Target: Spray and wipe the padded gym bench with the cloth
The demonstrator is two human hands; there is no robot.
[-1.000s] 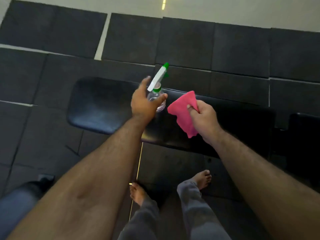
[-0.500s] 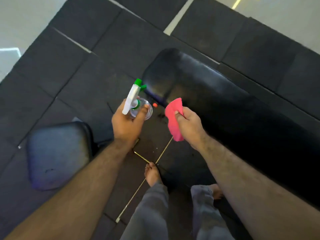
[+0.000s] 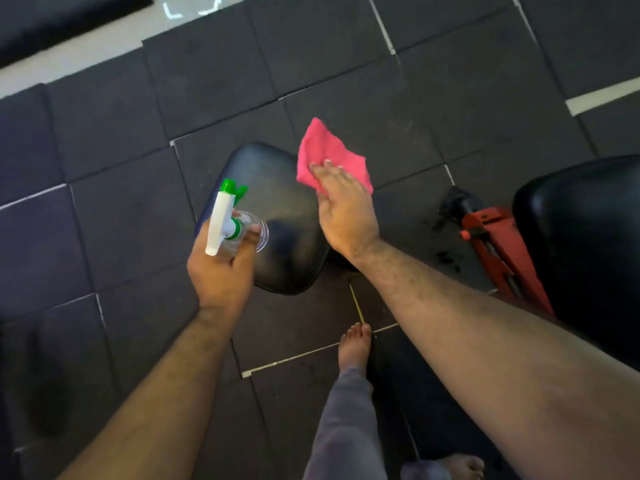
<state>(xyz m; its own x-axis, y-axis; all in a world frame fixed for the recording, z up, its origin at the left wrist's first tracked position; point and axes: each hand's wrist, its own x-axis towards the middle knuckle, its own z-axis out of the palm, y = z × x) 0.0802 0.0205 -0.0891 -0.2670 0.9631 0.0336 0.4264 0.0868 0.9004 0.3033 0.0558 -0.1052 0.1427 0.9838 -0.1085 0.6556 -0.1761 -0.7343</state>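
1. While the right hand (image 3: 344, 213) lay flat with its fingers spread, it pressed the pink cloth (image 3: 330, 157) onto the upper right edge of the small black pad (image 3: 277, 188) at the centre of the frame; it gripped nothing, only pinned the cloth under its palm and fingers.
2. The left hand (image 3: 221, 268) was curled closed around a clear spray bottle (image 3: 239, 230) with a white and green trigger head, held over the pad's left side with the nozzle pointing toward the top of the frame; whether a finger sat on the trigger could not be told.
3. By my reading, the wiping of this pad had just got under way, since the cloth covered only 1 corner and much of it hung past the edge.
4. No droplets or wet streaks could be made out on the pad, so whether it had been sprayed could not be told.
5. A larger black pad (image 3: 585, 244) sat at the right edge of the frame on a red frame (image 3: 502, 244), well apart from both hands; it seemingly remained to be dealt with.
6. The small pad looked glossy, smooth and rounded at its corners, with a pale sheen near its middle, and it sat above dark rubber floor tiles (image 3: 114, 220).
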